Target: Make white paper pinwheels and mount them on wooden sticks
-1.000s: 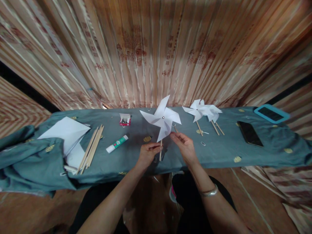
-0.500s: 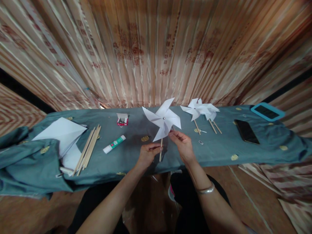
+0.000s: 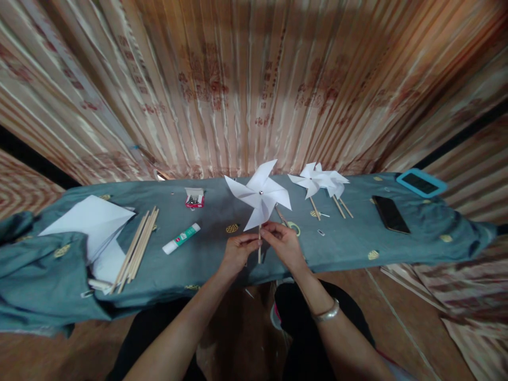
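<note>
A white paper pinwheel (image 3: 259, 193) with a silver pin at its centre stands upright on a thin wooden stick (image 3: 259, 248). My left hand (image 3: 237, 252) pinches the stick from the left, fingers closed round it. My right hand (image 3: 282, 243) has its fingertips pinched on the same stick just below the paper blades. Both hands meet over the near edge of the table covered in a teal cloth (image 3: 357, 238).
Two finished pinwheels (image 3: 319, 181) lie to the right. On the left are a bundle of wooden sticks (image 3: 137, 248), white paper sheets (image 3: 89, 219), a glue stick (image 3: 180, 238) and a small pin box (image 3: 194, 198). A black phone (image 3: 389, 213) and a blue-cased device (image 3: 421, 182) lie far right.
My right hand has moved left from beside the pinwheel's lower blade onto the stick, next to my left hand. The pinwheel has turned slightly. The camera has drifted a little.
</note>
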Motion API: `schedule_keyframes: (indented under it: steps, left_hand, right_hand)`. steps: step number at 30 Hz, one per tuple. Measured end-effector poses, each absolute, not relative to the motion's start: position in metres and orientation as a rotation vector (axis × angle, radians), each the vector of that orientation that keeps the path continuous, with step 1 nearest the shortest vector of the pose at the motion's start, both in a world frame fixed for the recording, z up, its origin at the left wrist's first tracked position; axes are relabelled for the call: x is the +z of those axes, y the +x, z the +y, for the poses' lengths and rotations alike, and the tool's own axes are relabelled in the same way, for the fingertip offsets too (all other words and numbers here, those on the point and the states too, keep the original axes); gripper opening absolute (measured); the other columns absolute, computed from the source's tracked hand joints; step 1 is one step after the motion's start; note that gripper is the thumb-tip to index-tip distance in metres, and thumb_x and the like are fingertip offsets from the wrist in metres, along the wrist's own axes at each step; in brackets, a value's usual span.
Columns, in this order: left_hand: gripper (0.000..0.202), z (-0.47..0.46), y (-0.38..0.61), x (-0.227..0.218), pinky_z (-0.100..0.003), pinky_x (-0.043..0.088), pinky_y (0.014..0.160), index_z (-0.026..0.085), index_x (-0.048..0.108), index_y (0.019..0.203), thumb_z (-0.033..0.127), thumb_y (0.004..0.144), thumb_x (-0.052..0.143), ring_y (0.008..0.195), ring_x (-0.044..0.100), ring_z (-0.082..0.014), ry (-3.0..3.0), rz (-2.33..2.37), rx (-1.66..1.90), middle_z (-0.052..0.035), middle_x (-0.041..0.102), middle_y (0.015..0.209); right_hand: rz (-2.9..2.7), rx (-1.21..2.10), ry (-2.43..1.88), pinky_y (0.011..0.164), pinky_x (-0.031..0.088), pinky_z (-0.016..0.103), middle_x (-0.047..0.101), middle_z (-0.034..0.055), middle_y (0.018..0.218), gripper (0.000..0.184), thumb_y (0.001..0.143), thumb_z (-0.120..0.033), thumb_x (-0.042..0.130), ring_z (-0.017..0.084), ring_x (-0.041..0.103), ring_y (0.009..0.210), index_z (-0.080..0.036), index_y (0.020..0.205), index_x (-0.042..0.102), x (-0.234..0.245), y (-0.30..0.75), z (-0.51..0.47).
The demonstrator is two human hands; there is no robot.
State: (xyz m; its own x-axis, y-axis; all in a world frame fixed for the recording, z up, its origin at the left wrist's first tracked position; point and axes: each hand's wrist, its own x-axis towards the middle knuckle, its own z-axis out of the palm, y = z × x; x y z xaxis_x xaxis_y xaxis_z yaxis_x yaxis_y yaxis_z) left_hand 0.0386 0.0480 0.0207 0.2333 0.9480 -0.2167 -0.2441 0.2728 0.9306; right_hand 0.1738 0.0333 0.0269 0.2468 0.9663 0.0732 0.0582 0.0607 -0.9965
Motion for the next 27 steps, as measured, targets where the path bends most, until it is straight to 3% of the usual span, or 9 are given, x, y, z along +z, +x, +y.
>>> schedule_keyframes:
  steps: [11, 15, 24, 27]
  left_hand:
    - [0.035, 0.044, 0.044, 0.024, -0.027, 0.048, 0.069, 0.016, 0.077, 0.073, 0.033, 0.044, 0.087, 0.064, 0.060, -0.0134, 0.901, 0.942, 0.979, -0.0030, 0.073, 0.070]
    - [0.040, 0.044, 0.040, 0.026, -0.025, 0.048, 0.063, 0.016, 0.077, 0.084, 0.032, 0.048, 0.086, 0.061, 0.059, -0.0117, 0.880, 0.979, 1.015, -0.0031, 0.073, 0.073]
    - [0.043, 0.046, 0.021, 0.022, -0.024, 0.048, 0.062, 0.015, 0.076, 0.083, 0.035, 0.046, 0.086, 0.059, 0.057, -0.0104, 0.876, 1.001, 1.037, -0.0010, 0.069, 0.068]
    - [0.045, 0.047, 0.016, 0.023, -0.024, 0.048, 0.062, 0.014, 0.076, 0.084, 0.036, 0.045, 0.086, 0.058, 0.056, -0.0101, 0.881, 1.005, 1.046, -0.0015, 0.069, 0.068]
  right_hand:
    - [-1.099, 0.894, -1.360, 0.073, 0.052, 0.030, 0.073, 0.0074, 0.091, 0.022, 0.066, -0.039, 0.069, 0.019, 0.067, 0.077, -0.018, 0.065, 0.069, 0.022, 0.175, 0.032]
    - [-1.236, 0.687, -1.569, 0.074, 0.051, 0.028, 0.073, 0.0065, 0.098, 0.025, 0.073, -0.042, 0.062, 0.017, 0.067, 0.080, -0.018, 0.067, 0.069, 0.029, 0.196, 0.040]
    - [-1.270, 0.252, -2.107, 0.084, 0.047, 0.033, 0.072, 0.0080, 0.108, 0.012, 0.070, -0.029, 0.065, 0.025, 0.066, 0.097, -0.019, 0.066, 0.070, 0.069, 0.295, 0.084]
    - [-1.291, 0.159, -2.258, 0.084, 0.047, 0.032, 0.074, 0.0089, 0.099, 0.011, 0.069, -0.028, 0.066, 0.026, 0.065, 0.098, -0.019, 0.063, 0.069, 0.075, 0.319, 0.096]
